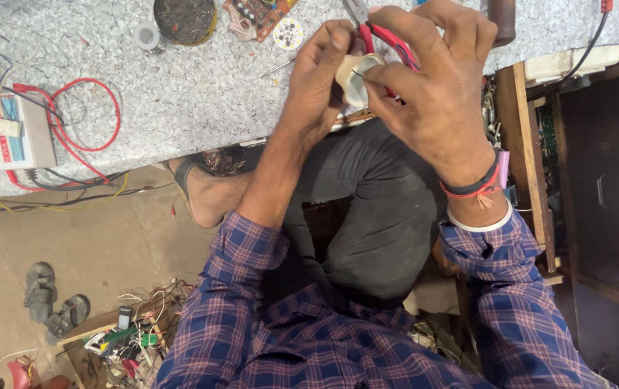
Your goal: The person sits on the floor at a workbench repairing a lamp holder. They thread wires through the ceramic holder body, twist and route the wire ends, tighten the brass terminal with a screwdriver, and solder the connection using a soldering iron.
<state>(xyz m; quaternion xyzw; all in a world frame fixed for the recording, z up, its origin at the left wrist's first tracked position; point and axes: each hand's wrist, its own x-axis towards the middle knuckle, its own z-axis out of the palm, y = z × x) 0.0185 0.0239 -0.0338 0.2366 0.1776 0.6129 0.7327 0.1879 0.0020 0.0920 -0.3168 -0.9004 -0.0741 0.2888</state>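
Observation:
My left hand point(318, 83) grips a small cream-white round housing point(353, 75) from the left, thumb and fingers pressed on its rim. My right hand point(432, 90) closes around red-handled pliers point(390, 42), and its fingertips pinch a thin wire at the housing's mouth. Both hands meet above the near edge of a speckled grey worktop point(180, 101). My sleeves are blue plaid, and red and black threads and a white band circle my right wrist.
On the worktop lie a white meter box point(12, 133) with red looped leads point(82, 119), a round dark tin point(184, 19), a solder spool point(148, 36), a small circuit board point(259, 14) and a round LED disc point(288, 33). A wooden shelf point(533, 144) stands right. Sandals point(54, 299) and wire clutter point(133, 338) cover the floor.

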